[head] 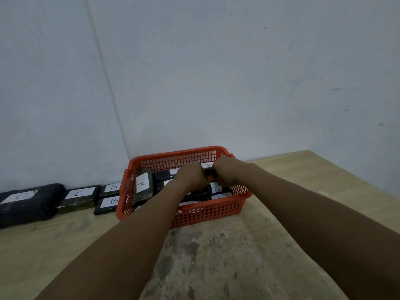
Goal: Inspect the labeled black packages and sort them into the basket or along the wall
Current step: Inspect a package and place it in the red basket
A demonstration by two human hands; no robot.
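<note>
An orange basket (pixel 151 161) stands against the wall and holds several black packages with white lettered labels. One marked A (pixel 142 185) leans upright at the basket's left side. Both my hands are inside the basket. My left hand (pixel 190 178) and my right hand (pixel 227 172) grip a black package (pixel 210 173) between them, fingers curled round its ends. Most of that package is hidden by my hands. Left of the basket, along the wall, lie packages marked B (pixel 111 187), B (pixel 108 204), C (pixel 79 198) and a larger one (pixel 28 202).
The wooden tabletop (pixel 216 256) has a worn grey patch in front of the basket. Its right edge (pixel 357 180) runs diagonally near the wall. The pale wall (pixel 216 83) rises right behind the basket and the row of packages.
</note>
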